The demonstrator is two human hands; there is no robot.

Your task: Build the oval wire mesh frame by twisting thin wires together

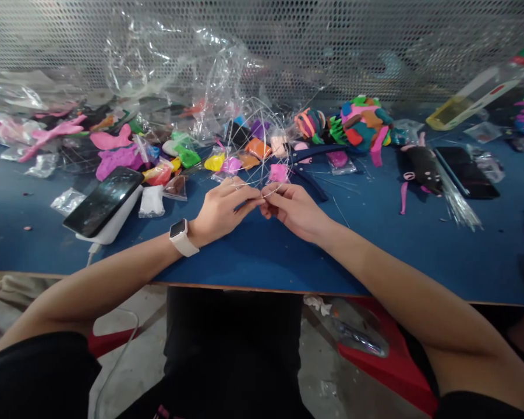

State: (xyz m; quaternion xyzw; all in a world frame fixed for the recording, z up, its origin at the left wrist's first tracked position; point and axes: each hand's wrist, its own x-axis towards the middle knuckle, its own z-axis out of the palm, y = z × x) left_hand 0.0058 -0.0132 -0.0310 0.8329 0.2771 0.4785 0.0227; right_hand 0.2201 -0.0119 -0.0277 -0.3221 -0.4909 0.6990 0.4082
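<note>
A round frame of thin wire (263, 131) stands over the blue table, its loops meeting near my fingertips. My left hand (225, 206), with a pale-banded watch on its wrist, pinches the wire at the bottom of the frame. From the other side my right hand (292, 208) grips the wire close by, thumb and fingers pressed together. Behind the frame lie pliers with dark blue handles (310, 183). Small packs of coloured clay, among them a bright pink one (279, 173) and a yellow one (214, 162), show through and around the loops.
A phone (103, 201) leans on a white stand at left. Crumpled clear plastic (174, 70) lies along the mesh panel. A multicoloured clay model (364, 123), a tilted bottle of yellow liquid (475, 93), a dark clay figure (422, 169) and a wire bundle (458, 203) are at right.
</note>
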